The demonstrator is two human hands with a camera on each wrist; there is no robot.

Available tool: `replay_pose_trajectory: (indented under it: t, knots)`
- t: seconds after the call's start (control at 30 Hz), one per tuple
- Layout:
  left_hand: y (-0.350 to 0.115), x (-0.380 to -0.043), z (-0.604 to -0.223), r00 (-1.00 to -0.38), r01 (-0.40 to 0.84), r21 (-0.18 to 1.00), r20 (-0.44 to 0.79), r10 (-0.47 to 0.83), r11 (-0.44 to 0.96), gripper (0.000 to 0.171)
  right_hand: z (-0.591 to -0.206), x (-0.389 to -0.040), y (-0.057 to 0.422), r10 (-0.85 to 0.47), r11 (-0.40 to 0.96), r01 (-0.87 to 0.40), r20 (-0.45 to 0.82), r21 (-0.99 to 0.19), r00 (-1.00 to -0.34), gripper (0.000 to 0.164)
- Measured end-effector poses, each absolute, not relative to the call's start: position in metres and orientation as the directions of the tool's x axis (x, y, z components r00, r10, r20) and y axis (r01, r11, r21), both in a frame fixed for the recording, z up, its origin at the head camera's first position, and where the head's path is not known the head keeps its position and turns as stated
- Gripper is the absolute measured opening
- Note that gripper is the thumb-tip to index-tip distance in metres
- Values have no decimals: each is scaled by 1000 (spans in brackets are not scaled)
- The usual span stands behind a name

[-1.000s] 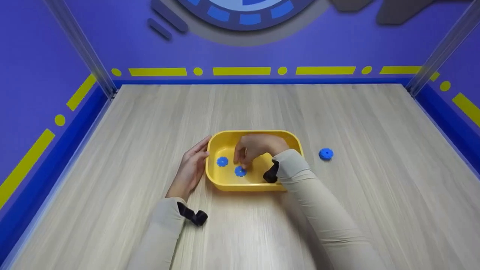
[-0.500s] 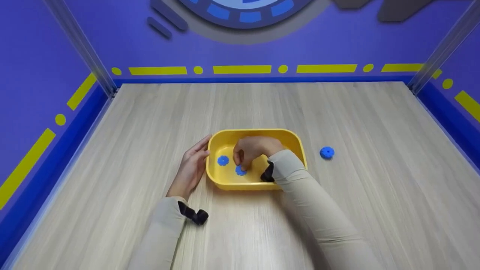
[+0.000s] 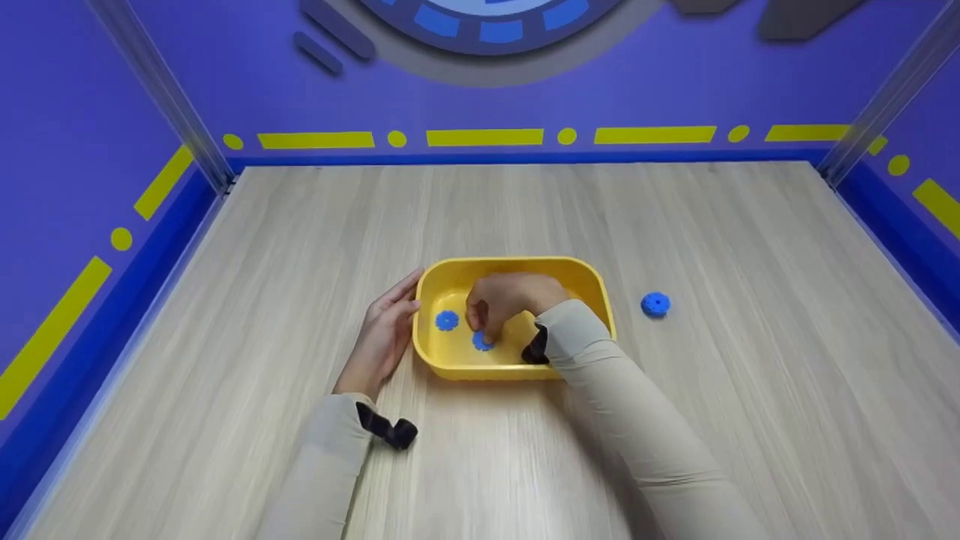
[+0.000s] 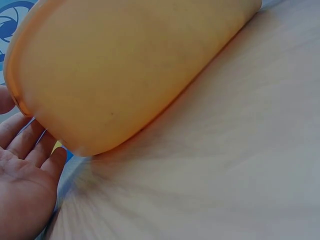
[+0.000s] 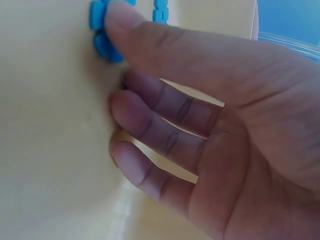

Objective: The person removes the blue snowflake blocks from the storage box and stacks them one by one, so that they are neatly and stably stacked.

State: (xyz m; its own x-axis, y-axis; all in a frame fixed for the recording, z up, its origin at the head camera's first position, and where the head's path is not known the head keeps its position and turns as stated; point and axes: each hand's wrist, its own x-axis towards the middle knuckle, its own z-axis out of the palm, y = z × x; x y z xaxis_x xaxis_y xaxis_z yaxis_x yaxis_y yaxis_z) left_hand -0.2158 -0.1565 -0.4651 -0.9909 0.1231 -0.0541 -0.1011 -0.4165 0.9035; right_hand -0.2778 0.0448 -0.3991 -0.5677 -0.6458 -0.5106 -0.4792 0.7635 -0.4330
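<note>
A yellow plastic tub (image 3: 495, 371) stands on the table. My left hand (image 3: 382, 334) lies against its left end, fingers fairly straight along the outer wall and thumb by the rim; the left wrist view shows the same palm (image 4: 25, 185) beside the tub wall. Inside the tub, my right hand (image 3: 510, 298) pinches a blue notched disc (image 3: 482, 343) at the floor. The right wrist view has the thumb tip pressed on this disc (image 5: 102, 45), with the other fingers curled; the index finger is mostly hidden. A second blue notched disc (image 3: 447, 321) lies to its left in the tub.
To the right of the tub, a further blue notched piece (image 3: 655, 304), thicker-looking, rests on the wooden table (image 3: 750, 375). Blue panels (image 3: 570, 97) with yellow markings enclose the table at the back and both sides.
My right hand has lowered slightly onto the blue disc, covering more of it. The left hand keeps its place at the tub; the other blue pieces stay put.
</note>
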Motion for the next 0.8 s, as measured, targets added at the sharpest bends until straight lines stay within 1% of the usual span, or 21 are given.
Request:
replay_pose_trajectory:
  t: [0.17,0.3,0.4,0.53,0.8]
  knots:
    - [-156,-215,-465,-991,-105,899,-58,123,-425,56,-401,-278,44,-628,778,-464,-508,-423,-590,13]
    - [-156,-215,-465,-991,-100,898,-53,120,-429,57,-402,-279,45,-617,785,-446,-480,-430,-624,13]
    - [-156,-216,-465,-992,-100,896,-54,118,-433,57,-402,-280,46,-615,785,-439,-464,-436,-638,12]
    - [-156,-216,-466,-991,-103,898,-56,120,-428,57,-402,-280,48,-621,779,-437,-457,-449,-637,11]
    - [-157,-216,-466,-991,-101,903,-52,127,-418,58,-400,-280,46,-630,773,-448,-459,-449,-626,18]
